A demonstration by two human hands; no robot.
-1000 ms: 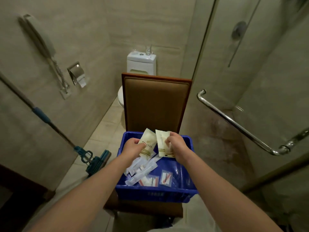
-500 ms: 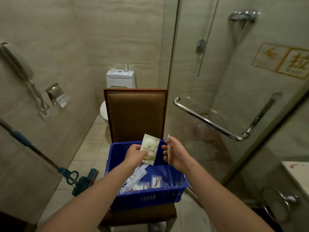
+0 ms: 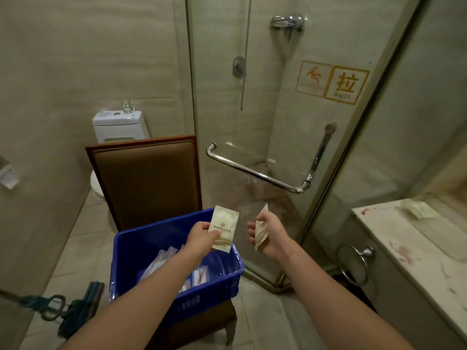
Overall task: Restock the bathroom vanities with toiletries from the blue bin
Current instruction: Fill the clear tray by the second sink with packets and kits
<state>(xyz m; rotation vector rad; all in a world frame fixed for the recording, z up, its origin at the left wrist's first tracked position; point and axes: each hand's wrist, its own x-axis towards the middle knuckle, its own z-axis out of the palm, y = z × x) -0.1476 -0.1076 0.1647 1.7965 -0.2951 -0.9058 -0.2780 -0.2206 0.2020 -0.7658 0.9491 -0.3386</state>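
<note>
1. Now the left hand (image 3: 202,236) pinches a cream sachet (image 3: 223,229) by its lower half between thumb and fingers, holding it upright over the far right corner of the blue bin (image 3: 141,248).
2. The right hand (image 3: 271,236), fingers curled, grips a second sachet (image 3: 261,233) seen edge-on. It has cleared the bin's right rim and hangs above the floor in front of the glass shower door (image 3: 290,122).
3. A second ago both hands were over the bin's middle. They have since drifted right, and the view has swung with them, bringing the vanity surface (image 3: 404,248) into sight.
4. The bin sits on the chair (image 3: 146,178) seat, with more small packets (image 3: 199,275) lying in its bottom.
5. Picking this pair looks finished and the carry appears to have begun. Nothing is placed yet, and the surface is well apart from both hands.
</note>
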